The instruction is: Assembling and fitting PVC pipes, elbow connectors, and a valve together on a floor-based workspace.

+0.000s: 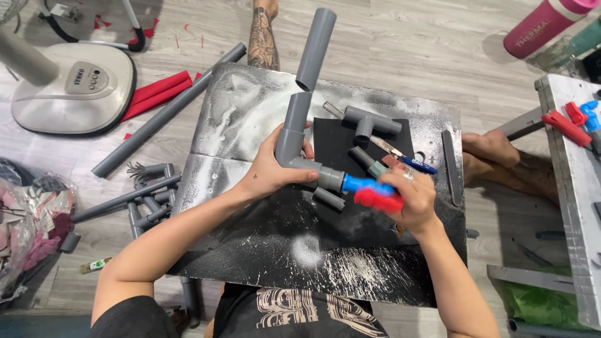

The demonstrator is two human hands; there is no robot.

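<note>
Left hand (270,174): fingers curled closed round the elbow of a grey pipe assembly (294,141), thumb on top, palm under the bend. Right hand (410,199): fingers wrapped shut on the red handle of a blue valve (369,191), which is joined to the assembly's horizontal end just beyond the left fingertips. Assembly is an L: one leg runs up and away from the left thumb, the other runs across toward the right hand through a grey coupling. A separate grey pipe (316,47) lies in line past the upper leg's open end, close to it; contact there cannot be told. Work is held above a black board (250,106) streaked white. Beyond the right fingers lie a grey tee fitting (369,122) and a blue-capped pen (416,164); a short grey stub (328,198) sits just under the valve. Board edge lies well left of the left wrist, with loose grey pipes (147,200) on the floor past it; bare board toward the person.
</note>
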